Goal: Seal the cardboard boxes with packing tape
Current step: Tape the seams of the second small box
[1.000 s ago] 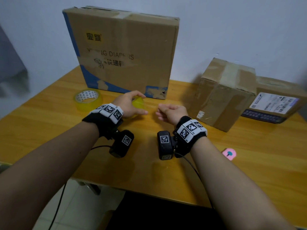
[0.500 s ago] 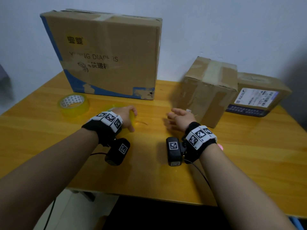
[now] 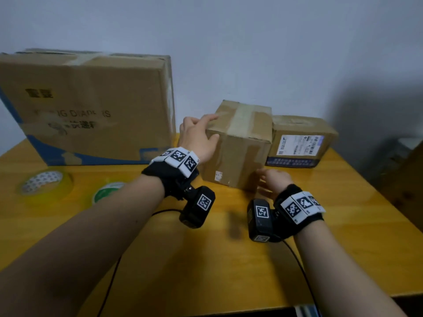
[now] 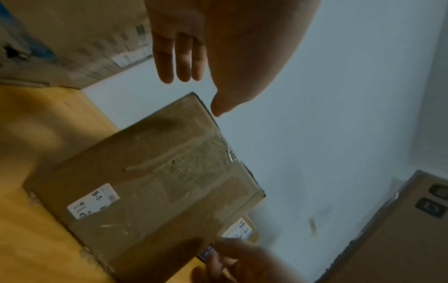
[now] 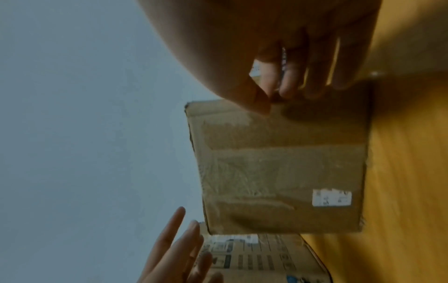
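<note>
A small cardboard box (image 3: 242,152) (image 4: 155,191) (image 5: 278,162) with old tape across its top stands mid-table. My left hand (image 3: 214,126) (image 4: 198,93) is at its upper left corner with straight fingers, index along the top edge, thumb by the front face. Low at the box's right front corner is my right hand (image 3: 270,179) (image 5: 276,99), thumb on the front face and fingers against the side; no firm grip shows. A yellowish tape roll (image 3: 43,183) and a green-cored roll (image 3: 109,191) lie at the left, the green one partly behind my forearm.
A large diaper box (image 3: 91,106) stands against the wall at the back left. A labelled box (image 3: 302,138) sits right behind the small box. The wooden table (image 3: 206,259) has bare surface in front. Another brown box (image 4: 400,229) stands off to the right.
My left hand has let go of the green-cored tape roll and moved up and right to the small box. The right hand has gone forward to the box's right corner.
</note>
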